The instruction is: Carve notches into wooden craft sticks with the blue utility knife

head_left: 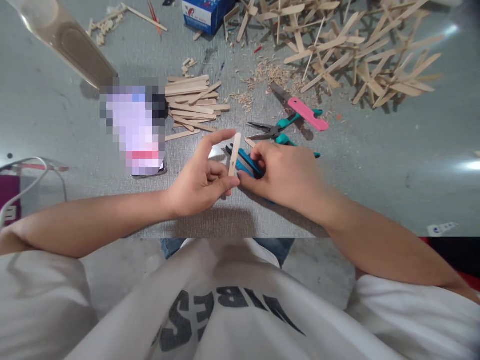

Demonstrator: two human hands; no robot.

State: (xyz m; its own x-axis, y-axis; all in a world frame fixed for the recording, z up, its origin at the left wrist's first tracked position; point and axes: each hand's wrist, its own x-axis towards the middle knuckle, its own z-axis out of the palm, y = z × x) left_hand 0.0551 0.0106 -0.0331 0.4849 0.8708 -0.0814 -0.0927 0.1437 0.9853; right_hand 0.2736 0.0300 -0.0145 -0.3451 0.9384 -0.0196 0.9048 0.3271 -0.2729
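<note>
Has loose sticks left over, piled; holds one stick between thumb and forefinger of the left hand — grips a blue tool in the right hand, just beside; has many crossed sticks, seemingly done.

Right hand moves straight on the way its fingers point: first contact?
Probably the wooden stick held in the left hand. Depth is unclear from this one view, so the right hand might pass beneath it instead.

Stick in left grip; stick pile behind, left of pliers.
</note>
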